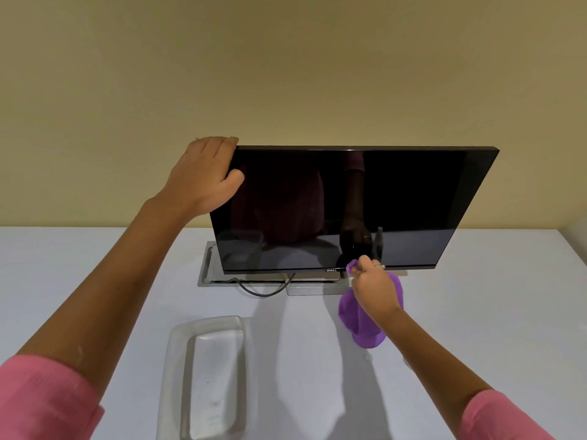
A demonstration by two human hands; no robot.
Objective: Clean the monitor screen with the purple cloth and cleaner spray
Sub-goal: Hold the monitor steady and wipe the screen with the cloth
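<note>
A black monitor (397, 198) stands tilted back on a white table (95, 265), its dark screen reflecting my arm. My left hand (206, 176) grips the monitor's top left corner, fingers over the top edge and thumb on the screen. My right hand (373, 289) pinches the purple cloth (365, 325) and presses a fold of it against the bottom bezel, just right of the logo. The rest of the cloth hangs down under my wrist. No cleaner spray bottle is in view.
A clear plastic tray (206, 376) lies on the table in front of me, left of centre. A black cable (263, 292) loops out under the monitor beside its silver stand base (311, 289) and a metal cable slot (208, 265). A beige wall rises behind.
</note>
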